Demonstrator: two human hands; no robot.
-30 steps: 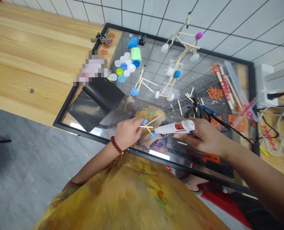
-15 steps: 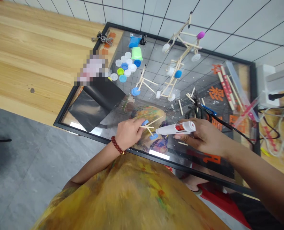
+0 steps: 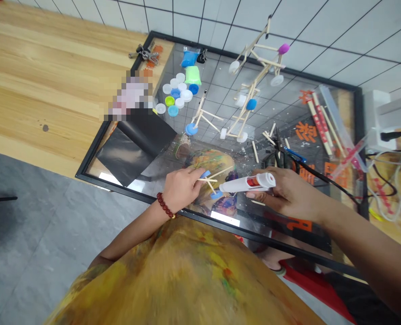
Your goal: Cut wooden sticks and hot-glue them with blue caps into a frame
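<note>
My left hand (image 3: 183,187), with a red bead bracelet at the wrist, pinches a small frame of thin wooden sticks (image 3: 209,179) with blue bottle caps at its ends. My right hand (image 3: 281,192) is wrapped round a white hot glue gun (image 3: 246,183) with an orange-red window. Its nozzle points left and sits at or very near the lower blue cap (image 3: 216,194); whether they touch I cannot tell. The fingers on the gun's far side are partly hidden. A similar stick frame (image 3: 202,116) with a blue cap stands beyond my left hand.
Larger stick-and-cap models (image 3: 247,106) stand at the back. Several loose caps (image 3: 176,93) and clay packets (image 3: 192,75) lie back left, with black sheets (image 3: 122,158) nearer. Scissors (image 3: 274,155), cut sticks (image 3: 255,152) and a black cord (image 3: 322,176) are on the right.
The small frame has tilted slightly, and its lower blue cap sits slightly further left, by the glue gun's nozzle. Both hands keep their grip almost in place.
</note>
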